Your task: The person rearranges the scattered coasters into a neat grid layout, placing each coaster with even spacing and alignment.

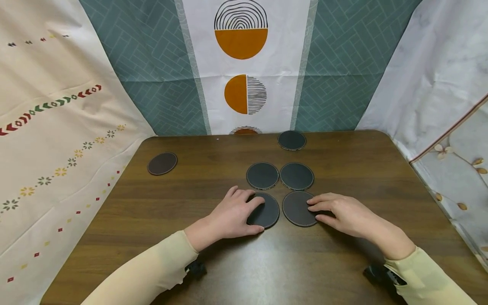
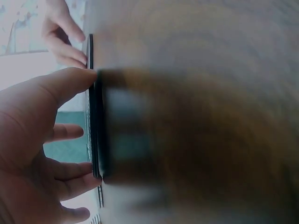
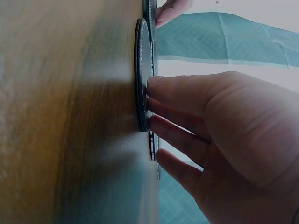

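Observation:
My left hand (image 1: pixel 233 212) spans a round black coaster (image 1: pixel 267 212) lying on the wooden table, thumb on its near edge and fingers over its far left side. In the left wrist view, the thumb and fingertips grip opposite edges of this coaster (image 2: pixel 95 126). Just to its right lies a dark brown-grey stitched coaster (image 1: pixel 296 209). The fingertips of my right hand (image 1: pixel 345 215) touch its right side, the fingers nearly straight; the right wrist view shows thumb and fingertips against that coaster's (image 3: pixel 144 60) face.
Behind these, a dark coaster (image 1: pixel 263 176) and another dark coaster (image 1: pixel 297 176) lie side by side. Farther back, one more dark coaster (image 1: pixel 292 140) sits at the table's rear edge. A brown coaster (image 1: pixel 162 163) lies far left. Patterned cloth (image 1: pixel 152 63) hangs behind the table (image 1: pixel 126 228).

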Tool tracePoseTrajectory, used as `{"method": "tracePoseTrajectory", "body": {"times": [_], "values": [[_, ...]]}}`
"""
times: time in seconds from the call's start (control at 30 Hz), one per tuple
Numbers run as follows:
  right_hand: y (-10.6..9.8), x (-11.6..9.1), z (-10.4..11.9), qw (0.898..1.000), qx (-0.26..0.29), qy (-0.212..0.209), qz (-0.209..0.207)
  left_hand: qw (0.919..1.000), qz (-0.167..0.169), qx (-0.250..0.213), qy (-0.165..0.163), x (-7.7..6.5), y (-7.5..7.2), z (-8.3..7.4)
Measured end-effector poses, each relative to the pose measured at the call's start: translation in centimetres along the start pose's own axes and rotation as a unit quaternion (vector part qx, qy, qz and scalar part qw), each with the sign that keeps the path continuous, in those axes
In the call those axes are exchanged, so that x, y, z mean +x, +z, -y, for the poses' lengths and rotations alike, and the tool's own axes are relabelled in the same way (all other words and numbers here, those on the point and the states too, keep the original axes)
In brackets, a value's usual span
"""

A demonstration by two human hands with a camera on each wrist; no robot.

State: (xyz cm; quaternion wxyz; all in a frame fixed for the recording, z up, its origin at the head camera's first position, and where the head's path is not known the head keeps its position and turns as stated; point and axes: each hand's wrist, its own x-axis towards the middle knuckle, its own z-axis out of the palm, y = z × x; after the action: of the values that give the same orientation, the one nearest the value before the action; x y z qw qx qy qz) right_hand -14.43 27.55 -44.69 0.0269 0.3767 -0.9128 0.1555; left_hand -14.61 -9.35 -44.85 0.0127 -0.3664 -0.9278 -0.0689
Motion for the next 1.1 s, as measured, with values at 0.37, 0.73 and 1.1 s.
{"method": "tracePoseTrajectory", "body": {"times": [0.37,0.73,1.1], "values": [[-0.15,-0.01,0.05,1.000,0.000,0.002,0.006,0.9993,0.009,0.037,-0.003,0.62,0.19,-0.83],[0.03,-0.11,0.07,1.000,0.000,-0.001,0.007,0.9990,0.015,0.042,-0.007,0.56,0.23,-0.92],[0.05,-0.11,0.16,1.000,-0.001,-0.002,0.003,0.9991,0.020,0.034,-0.013,0.54,0.00,-0.88]]}}
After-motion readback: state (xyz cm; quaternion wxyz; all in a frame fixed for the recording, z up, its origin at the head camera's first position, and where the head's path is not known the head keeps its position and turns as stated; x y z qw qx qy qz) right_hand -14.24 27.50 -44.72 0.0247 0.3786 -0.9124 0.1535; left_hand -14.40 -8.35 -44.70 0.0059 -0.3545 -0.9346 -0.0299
